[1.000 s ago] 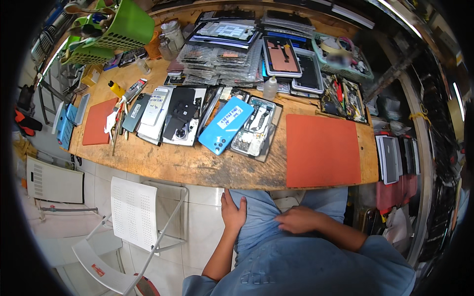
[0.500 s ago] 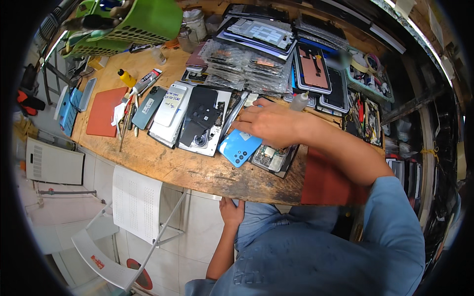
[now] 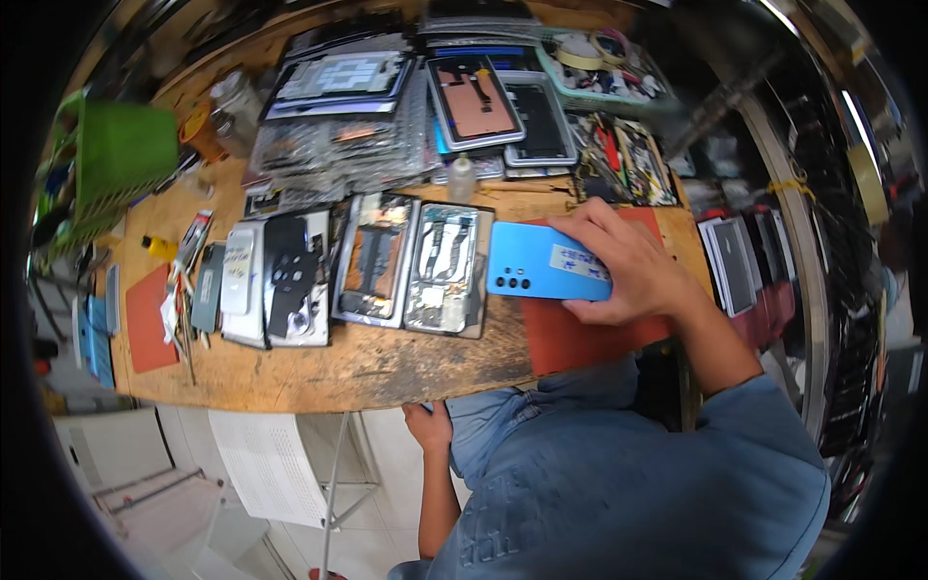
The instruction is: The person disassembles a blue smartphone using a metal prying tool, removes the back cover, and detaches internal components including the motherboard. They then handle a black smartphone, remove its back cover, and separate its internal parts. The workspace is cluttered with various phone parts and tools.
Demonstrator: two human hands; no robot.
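My right hand [image 3: 623, 261] grips a blue phone [image 3: 530, 259] with a pale label and rear cameras, held back up over the red-orange mat [image 3: 594, 343]. Just left of the phone lie two opened devices, one showing copper-coloured internals [image 3: 372, 261] and one with bare boards and cables [image 3: 435, 271]. Below the table edge, my left hand [image 3: 427, 423] rests against my left leg [image 3: 474, 430] with its fingers apart and nothing in them.
Stacked tablets [image 3: 474, 97], bubble-wrapped parts [image 3: 319, 155] and a squeeze bottle [image 3: 461, 179] line the back of the wooden table [image 3: 290, 382]. A tool tray [image 3: 623, 155] is at right, a green basket [image 3: 126, 145] at left. A white chair [image 3: 261, 464] stands below.
My right hand rose from my lap to the blue phone, took hold of it and moved it rightward off the opened devices to over the mat. The view has shifted too.
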